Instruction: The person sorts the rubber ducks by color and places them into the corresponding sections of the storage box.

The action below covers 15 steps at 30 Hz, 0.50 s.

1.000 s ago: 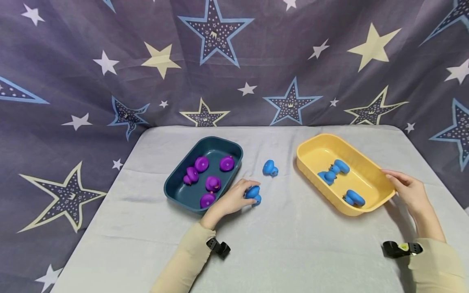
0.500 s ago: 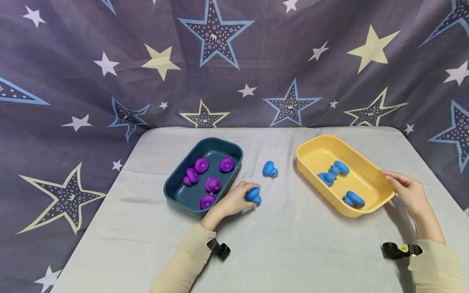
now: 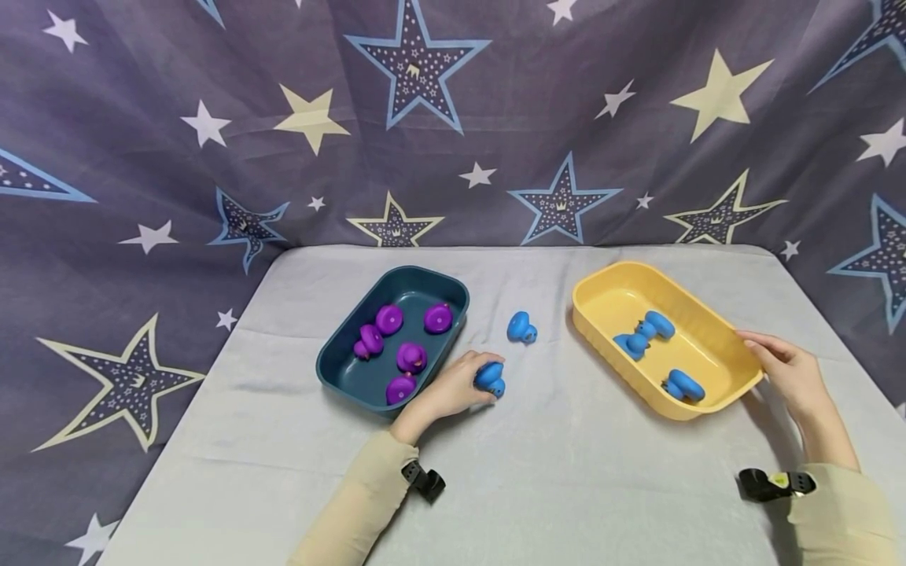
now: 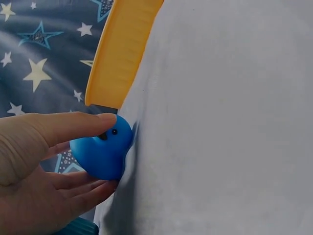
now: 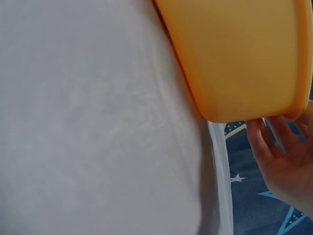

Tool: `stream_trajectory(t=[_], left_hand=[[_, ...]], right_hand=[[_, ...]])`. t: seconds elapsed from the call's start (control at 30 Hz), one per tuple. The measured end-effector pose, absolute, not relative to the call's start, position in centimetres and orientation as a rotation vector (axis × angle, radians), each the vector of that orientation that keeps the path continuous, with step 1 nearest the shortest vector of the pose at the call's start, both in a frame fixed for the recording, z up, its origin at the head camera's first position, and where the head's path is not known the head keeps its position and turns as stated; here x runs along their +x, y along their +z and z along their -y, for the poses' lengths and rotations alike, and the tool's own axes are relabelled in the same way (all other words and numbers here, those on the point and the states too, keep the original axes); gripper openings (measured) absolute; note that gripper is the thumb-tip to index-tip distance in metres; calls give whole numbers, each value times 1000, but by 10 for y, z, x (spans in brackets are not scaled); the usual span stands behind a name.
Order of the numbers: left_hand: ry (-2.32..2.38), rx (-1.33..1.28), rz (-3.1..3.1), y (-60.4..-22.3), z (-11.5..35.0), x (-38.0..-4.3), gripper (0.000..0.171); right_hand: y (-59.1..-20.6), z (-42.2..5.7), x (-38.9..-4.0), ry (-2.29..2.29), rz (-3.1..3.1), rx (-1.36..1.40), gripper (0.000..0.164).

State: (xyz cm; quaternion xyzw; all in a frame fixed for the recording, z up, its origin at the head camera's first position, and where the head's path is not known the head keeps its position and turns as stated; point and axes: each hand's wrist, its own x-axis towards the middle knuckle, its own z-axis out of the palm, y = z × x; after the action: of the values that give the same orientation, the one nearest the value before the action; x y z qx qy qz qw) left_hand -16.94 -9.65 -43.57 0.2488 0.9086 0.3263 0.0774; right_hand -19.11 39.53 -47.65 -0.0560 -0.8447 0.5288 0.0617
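Note:
In the head view my left hand (image 3: pixel 456 387) has its thumb and fingers around a blue rubber duck (image 3: pixel 490 379). The left wrist view shows the thumb lying across the head of this duck (image 4: pixel 105 154), with fingers on its opposite side. It is at the tabletop; I cannot tell whether it bears on the cloth. My right hand (image 3: pixel 793 373) grips the right end of a yellow tub (image 3: pixel 616 350) by its rim. From the right wrist, fingers touch the tub's outer wall (image 5: pixel 239 63), and the thumb is hidden. Several blue ducks (image 3: pixel 685 384) lie inside that tub.
A second loose blue duck (image 3: pixel 522 327) lies between the two tubs. Left of my left hand stands a dark teal tub (image 3: pixel 333 387) holding several purple ducks (image 3: pixel 412 356). White cloth (image 3: pixel 566 487) covers the table, and a starry curtain (image 3: pixel 453 157) hangs behind it.
My left thumb has slid a little toward the near side of the duck, and the duck has shifted very slightly right. The right hand and yellow tub have not visibly moved.

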Motion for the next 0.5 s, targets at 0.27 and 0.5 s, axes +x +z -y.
stream_trajectory(t=[0.27, 0.5], left_hand=[[965, 743, -2743, -436, 94, -170, 54], [957, 766, -2756, -435, 93, -170, 51]], right_hand=[[-477, -395, -192, 1589, 2557, -156, 43], [-479, -396, -192, 1581, 2555, -162, 44]])
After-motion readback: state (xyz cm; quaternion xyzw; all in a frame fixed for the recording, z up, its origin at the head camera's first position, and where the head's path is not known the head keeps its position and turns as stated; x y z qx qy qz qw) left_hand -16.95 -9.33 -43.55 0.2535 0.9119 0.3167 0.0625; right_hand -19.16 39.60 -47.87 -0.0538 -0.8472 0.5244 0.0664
